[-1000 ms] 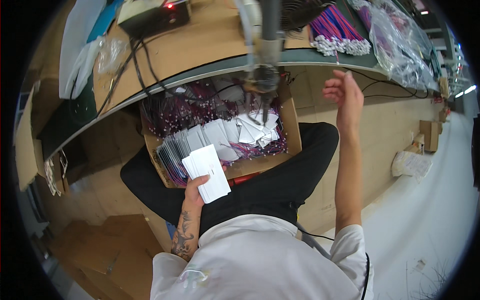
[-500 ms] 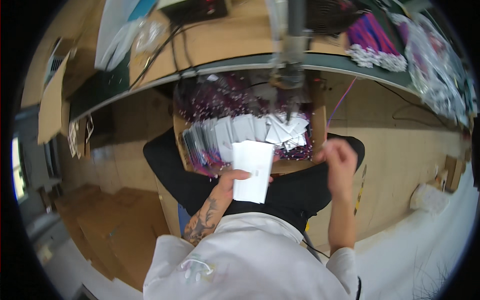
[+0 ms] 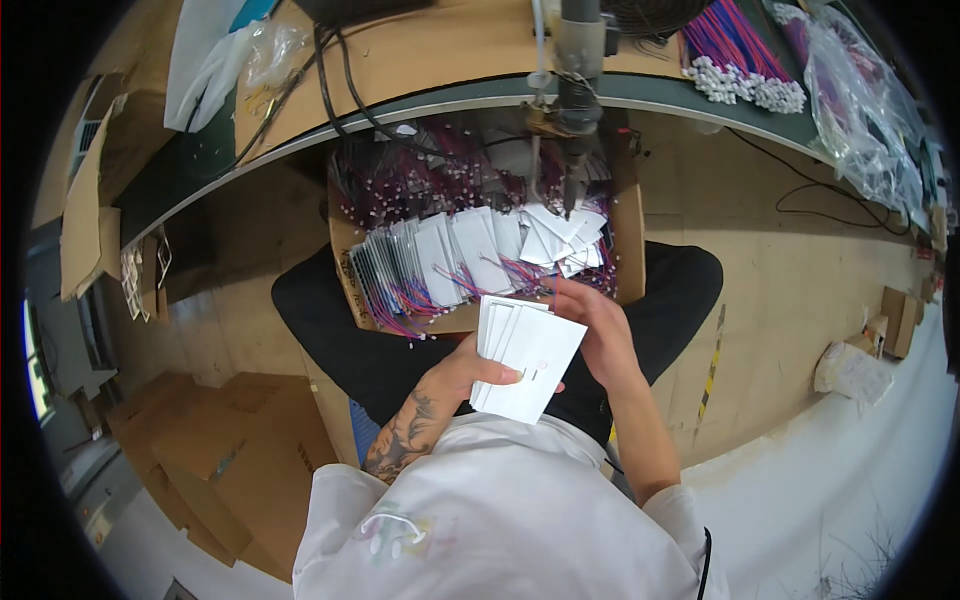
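Observation:
A stack of thin white rectangular panels [image 3: 533, 365] rests in my left hand [image 3: 478, 371], whose thumb presses on the top one. The panels are slightly fanned, and the top one has a small dark slot. My right hand [image 3: 600, 330] is at their far right corner, fingers bent inward; its fingertips are partly hidden, and what they hold cannot be made out. Just beyond both hands is an open cardboard box [image 3: 628, 225]. Rows of similar white panels [image 3: 478, 250] with red and blue wires stand in it, and several lie loosely piled at its right.
A workbench [image 3: 440, 62] spans the far side, with a vertical metal tool [image 3: 578, 100] over the box. Bundled red and blue wires [image 3: 740, 70] and clear plastic bags [image 3: 865, 120] lie at its right. Flattened cartons [image 3: 240, 450] are on the floor at left.
My right hand has moved left and inward to the panels; the red and blue wire stretched up from it is no longer seen there. The panels in my left hand have tilted and fanned out.

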Motion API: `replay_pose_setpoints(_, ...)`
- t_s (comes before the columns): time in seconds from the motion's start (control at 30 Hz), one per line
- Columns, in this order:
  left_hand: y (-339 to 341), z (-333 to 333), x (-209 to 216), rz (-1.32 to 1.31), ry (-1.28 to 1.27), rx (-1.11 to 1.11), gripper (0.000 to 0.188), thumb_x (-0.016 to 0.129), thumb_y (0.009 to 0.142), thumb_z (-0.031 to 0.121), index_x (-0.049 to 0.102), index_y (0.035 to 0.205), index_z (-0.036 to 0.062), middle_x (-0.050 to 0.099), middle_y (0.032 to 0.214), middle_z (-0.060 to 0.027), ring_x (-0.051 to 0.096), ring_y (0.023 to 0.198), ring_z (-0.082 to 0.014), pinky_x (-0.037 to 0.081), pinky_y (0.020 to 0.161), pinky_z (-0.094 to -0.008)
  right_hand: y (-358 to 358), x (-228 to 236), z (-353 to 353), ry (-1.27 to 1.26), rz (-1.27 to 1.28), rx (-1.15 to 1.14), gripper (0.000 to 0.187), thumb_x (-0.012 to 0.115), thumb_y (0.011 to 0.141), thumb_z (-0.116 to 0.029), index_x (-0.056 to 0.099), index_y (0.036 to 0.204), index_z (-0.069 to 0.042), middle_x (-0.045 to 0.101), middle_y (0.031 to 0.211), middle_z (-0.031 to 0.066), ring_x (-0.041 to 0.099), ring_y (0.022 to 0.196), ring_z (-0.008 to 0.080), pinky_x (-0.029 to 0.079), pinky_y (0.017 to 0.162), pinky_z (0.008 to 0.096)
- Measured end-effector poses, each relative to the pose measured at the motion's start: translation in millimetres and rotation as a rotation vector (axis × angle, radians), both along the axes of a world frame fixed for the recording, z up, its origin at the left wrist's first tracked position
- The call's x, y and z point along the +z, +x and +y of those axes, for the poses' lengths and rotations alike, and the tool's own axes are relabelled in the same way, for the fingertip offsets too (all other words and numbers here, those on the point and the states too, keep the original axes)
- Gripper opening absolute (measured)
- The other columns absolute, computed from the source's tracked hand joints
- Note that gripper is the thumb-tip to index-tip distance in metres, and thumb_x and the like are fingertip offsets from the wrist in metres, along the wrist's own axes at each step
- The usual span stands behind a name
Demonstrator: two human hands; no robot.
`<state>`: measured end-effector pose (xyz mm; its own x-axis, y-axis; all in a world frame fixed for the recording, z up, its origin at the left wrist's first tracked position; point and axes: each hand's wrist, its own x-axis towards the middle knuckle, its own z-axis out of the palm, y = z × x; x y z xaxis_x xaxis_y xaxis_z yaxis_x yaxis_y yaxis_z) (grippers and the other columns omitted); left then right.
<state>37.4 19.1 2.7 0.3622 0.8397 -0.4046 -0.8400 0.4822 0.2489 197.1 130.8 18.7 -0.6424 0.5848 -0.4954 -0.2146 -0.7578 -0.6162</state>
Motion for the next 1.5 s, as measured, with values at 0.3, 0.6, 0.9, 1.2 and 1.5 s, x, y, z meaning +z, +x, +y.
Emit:
replay_pose_setpoints(0.3,-6,-6,7,0.111,-0.035,0.042,0.075,0.068,0.060,0.005,0.038,0.129,-0.0027,0.056,0.111,-0.0230,0.060,0.098,-0.0399,0.050,0.086,-0.0535,-27,-3,11,0.097,-0.127,-0.248,0.018,0.053,0.093,-0.017,0.059,0.098,-0.001,0.050,0.066,-0.0021,0.042,0.056,0.0037,0.034,0.051,0.0183)
replay_pose_setpoints(0.6,-23,40,27,0.290,-0.059,0.375,0.054,0.065,0.075,0.006,0.044,0.123,-0.0040,0.058,0.107,-0.0143,0.061,0.096,-0.0223,0.051,0.083,-0.0351,-20,33,13,0.177,-0.180,-0.016,0.018,0.048,0.095,-0.020,0.052,0.089,-0.004,0.034,0.055,-0.0067,0.023,0.044,0.0017,0.016,0.040,0.0202)
replay_pose_setpoints(0.9,-21,71,55,0.260,0.043,0.401,0.051,0.064,0.076,0.006,0.045,0.122,-0.0037,0.058,0.107,-0.0148,0.061,0.095,-0.0228,0.051,0.083,-0.0359,-26,60,28,0.393,-0.277,-0.041,0.015,0.057,0.090,-0.015,0.052,0.080,-0.005,0.043,0.058,-0.0070,0.032,0.047,0.0000,0.022,0.042,0.0182)
replay_pose_setpoints(1.2,-21,81,59,0.201,0.116,0.436,0.050,0.064,0.074,0.001,0.046,0.120,-0.0052,0.059,0.107,-0.0169,0.061,0.096,-0.0245,0.052,0.084,-0.0371,-26,74,40,0.461,-0.298,-0.034,0.017,0.061,0.088,-0.017,0.054,0.079,-0.005,0.049,0.065,-0.0051,0.036,0.053,0.0000,0.026,0.045,0.0170)
replay_pose_setpoints(1.5,-20,88,62,0.229,0.092,0.434,0.049,0.062,0.073,-0.002,0.046,0.119,-0.0052,0.059,0.106,-0.0166,0.062,0.096,-0.0250,0.052,0.085,-0.0380,-26,74,45,0.454,-0.311,-0.035,0.018,0.062,0.087,-0.017,0.053,0.077,-0.005,0.049,0.063,-0.0049,0.037,0.052,0.0004,0.027,0.045,0.0175)
